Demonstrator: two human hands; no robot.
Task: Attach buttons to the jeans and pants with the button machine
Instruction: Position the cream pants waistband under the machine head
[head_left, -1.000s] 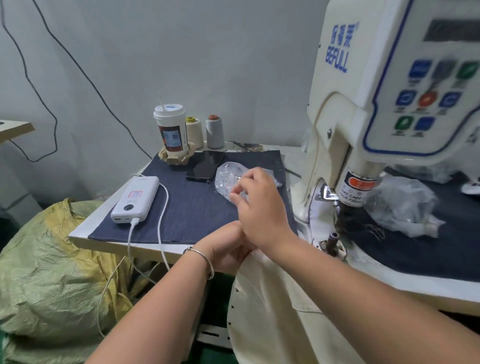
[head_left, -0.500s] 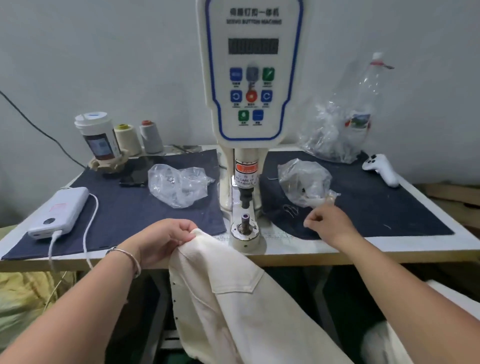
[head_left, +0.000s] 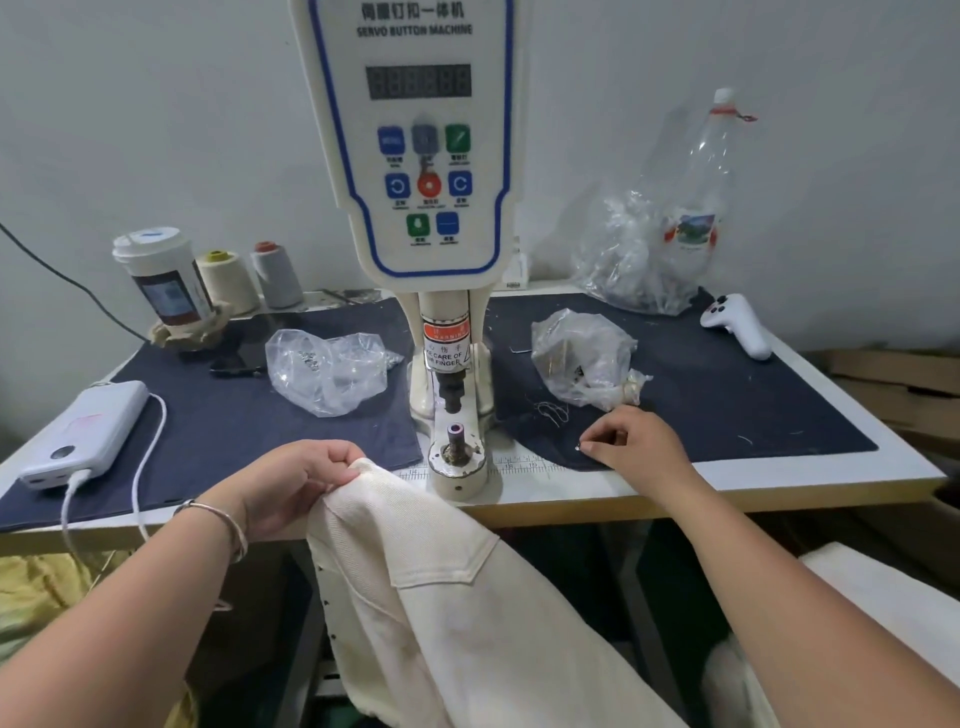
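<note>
Left hand (head_left: 291, 483) grips the cream pants (head_left: 441, 597); right hand (head_left: 636, 441) pinches a small button (head_left: 578, 448).

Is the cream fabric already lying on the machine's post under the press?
No, the cream fabric is held by the left hand in front of the bare lower post, not on it.
</note>
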